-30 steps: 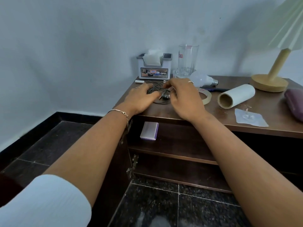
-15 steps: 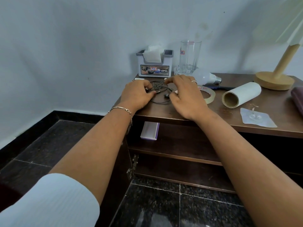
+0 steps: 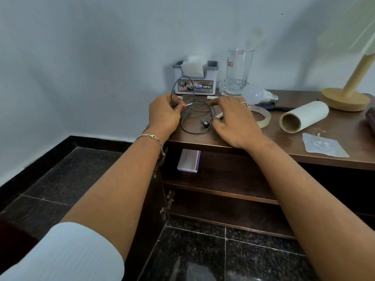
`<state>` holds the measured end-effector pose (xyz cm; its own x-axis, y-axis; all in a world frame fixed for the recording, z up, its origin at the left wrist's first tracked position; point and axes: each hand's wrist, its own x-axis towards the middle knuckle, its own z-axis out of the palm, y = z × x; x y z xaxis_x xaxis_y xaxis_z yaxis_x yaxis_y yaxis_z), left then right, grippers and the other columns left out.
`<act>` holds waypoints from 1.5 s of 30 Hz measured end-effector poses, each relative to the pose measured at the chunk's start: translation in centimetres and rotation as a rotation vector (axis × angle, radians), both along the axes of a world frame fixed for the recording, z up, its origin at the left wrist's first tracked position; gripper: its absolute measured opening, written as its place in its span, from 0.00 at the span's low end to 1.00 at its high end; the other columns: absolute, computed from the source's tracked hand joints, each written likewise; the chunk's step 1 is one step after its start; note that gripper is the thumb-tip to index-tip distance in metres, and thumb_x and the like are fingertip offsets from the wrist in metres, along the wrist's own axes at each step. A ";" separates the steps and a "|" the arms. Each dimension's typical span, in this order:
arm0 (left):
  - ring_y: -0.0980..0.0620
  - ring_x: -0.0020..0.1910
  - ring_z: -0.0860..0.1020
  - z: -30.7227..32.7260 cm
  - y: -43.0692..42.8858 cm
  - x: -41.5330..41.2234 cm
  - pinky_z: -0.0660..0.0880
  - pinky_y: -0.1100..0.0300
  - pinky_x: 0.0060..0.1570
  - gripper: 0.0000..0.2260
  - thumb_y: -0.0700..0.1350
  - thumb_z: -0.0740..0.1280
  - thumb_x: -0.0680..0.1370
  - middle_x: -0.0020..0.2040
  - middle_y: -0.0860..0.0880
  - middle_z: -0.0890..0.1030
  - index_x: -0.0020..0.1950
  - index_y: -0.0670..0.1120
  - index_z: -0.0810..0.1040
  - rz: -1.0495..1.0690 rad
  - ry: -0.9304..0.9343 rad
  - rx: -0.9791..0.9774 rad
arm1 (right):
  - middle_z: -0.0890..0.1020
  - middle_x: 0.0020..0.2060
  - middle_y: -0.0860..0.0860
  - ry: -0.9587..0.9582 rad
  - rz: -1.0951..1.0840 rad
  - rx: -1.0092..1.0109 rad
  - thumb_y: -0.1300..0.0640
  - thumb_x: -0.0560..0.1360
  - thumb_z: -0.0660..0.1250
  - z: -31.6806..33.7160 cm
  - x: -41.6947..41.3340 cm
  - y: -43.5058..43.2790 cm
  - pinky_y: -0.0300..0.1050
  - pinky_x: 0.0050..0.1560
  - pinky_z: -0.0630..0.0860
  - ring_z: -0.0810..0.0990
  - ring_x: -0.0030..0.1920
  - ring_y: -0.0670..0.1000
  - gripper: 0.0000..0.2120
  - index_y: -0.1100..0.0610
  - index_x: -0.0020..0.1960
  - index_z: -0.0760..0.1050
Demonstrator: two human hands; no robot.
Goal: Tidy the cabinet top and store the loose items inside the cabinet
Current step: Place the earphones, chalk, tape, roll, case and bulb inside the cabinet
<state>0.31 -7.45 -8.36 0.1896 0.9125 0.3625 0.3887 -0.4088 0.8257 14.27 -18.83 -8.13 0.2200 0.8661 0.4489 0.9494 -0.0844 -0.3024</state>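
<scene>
Surroundings: wall (image 3: 101, 57), skirting (image 3: 101, 141) and floor (image 3: 263, 260).
Pale blue-grey wall meets black skirting; the dark speckled floor tiles show pale grout lines.

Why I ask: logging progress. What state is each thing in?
Earphones: loosely coiled, one loop lifted.
Left hand: pinches their cable.
Right hand: at cable, grip unclear.
Glass: upright, empty.
Bulb: on its side.
Paper roll: on its side.
Tape: flat.
Cabinet: open.
Box: on upper shelf.
Lamp: upright.

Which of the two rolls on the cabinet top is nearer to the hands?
The flat tape roll, right beside the right hand; the white paper roll lies on its side farther right.
</scene>
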 end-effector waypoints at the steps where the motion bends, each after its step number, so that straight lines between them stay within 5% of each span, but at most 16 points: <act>1: 0.49 0.41 0.82 0.0 0.1 -0.1 0.80 0.51 0.52 0.11 0.39 0.72 0.74 0.37 0.51 0.81 0.35 0.53 0.77 0.012 -0.061 -0.028 | 0.74 0.63 0.55 -0.006 -0.001 -0.004 0.57 0.74 0.62 -0.1 0.0 0.0 0.52 0.65 0.66 0.67 0.66 0.59 0.20 0.54 0.66 0.71; 7: 0.57 0.35 0.81 0.2 -0.3 -1.1 0.80 0.65 0.37 0.09 0.33 0.70 0.75 0.37 0.50 0.80 0.39 0.46 0.77 -0.050 -0.342 -0.175 | 0.74 0.63 0.55 -0.078 -0.002 -0.023 0.52 0.74 0.63 -0.1 -0.2 -0.1 0.55 0.64 0.67 0.68 0.65 0.58 0.22 0.54 0.67 0.69; 15: 0.55 0.41 0.81 0.3 -2.7 -2.7 0.79 0.64 0.43 0.08 0.34 0.69 0.75 0.39 0.49 0.81 0.41 0.46 0.78 -0.157 -0.521 -0.164 | 0.69 0.68 0.53 -0.194 0.146 0.101 0.51 0.73 0.67 0.3 -1.0 -1.0 0.52 0.64 0.70 0.69 0.67 0.56 0.23 0.54 0.66 0.71; 20: 0.55 0.39 0.82 0.5 -5.1 -4.3 0.80 0.65 0.42 0.04 0.34 0.70 0.74 0.40 0.48 0.82 0.45 0.42 0.79 -0.283 -0.709 -0.244 | 0.68 0.70 0.54 0.239 0.306 0.409 0.60 0.72 0.58 0.2 -2.8 -2.5 0.29 0.65 0.62 0.66 0.70 0.48 0.20 0.56 0.63 0.73; 27: 0.54 0.40 0.82 0.5 -8.8 -6.1 0.81 0.64 0.43 0.04 0.33 0.68 0.74 0.39 0.48 0.83 0.46 0.40 0.78 -0.427 -0.821 -0.383 | 0.72 0.65 0.49 0.425 0.393 0.403 0.40 0.74 0.64 0.5 -5.2 -5.1 0.48 0.69 0.67 0.69 0.68 0.45 0.28 0.55 0.67 0.66; 35: 0.53 0.39 0.82 -0.3 -12.5 -6.8 0.80 0.66 0.40 0.03 0.35 0.68 0.74 0.40 0.46 0.82 0.44 0.42 0.78 -0.400 -0.764 -0.479 | 0.70 0.67 0.46 0.741 0.451 0.159 0.46 0.67 0.74 -2.9 -6.2 -9.2 0.43 0.65 0.72 0.73 0.66 0.41 0.41 0.50 0.74 0.58; 40: 0.54 0.38 0.82 -2.0 -14.4 -6.5 0.81 0.64 0.43 0.04 0.34 0.68 0.74 0.37 0.50 0.83 0.44 0.42 0.78 -0.416 -0.570 -0.378 | 0.81 0.59 0.48 0.937 0.366 0.103 0.62 0.76 0.68 -5.0 -6.9 -11.4 0.46 0.60 0.77 0.80 0.59 0.47 0.20 0.52 0.66 0.71; 45: 0.55 0.45 0.83 -5.2 -14.9 -6.9 0.80 0.60 0.45 0.06 0.37 0.71 0.74 0.45 0.51 0.84 0.46 0.48 0.82 -0.342 -0.245 -0.055 | 0.85 0.48 0.53 1.582 0.293 0.071 0.63 0.81 0.59 -5.8 -7.1 -12.3 0.39 0.43 0.81 0.85 0.49 0.55 0.10 0.57 0.59 0.75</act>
<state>-6.54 -22.35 -13.55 0.3992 0.8312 0.3870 0.0278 -0.4328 0.9011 7.14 -31.18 -13.92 0.3177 0.9481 -0.0170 -0.3233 0.0915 -0.9419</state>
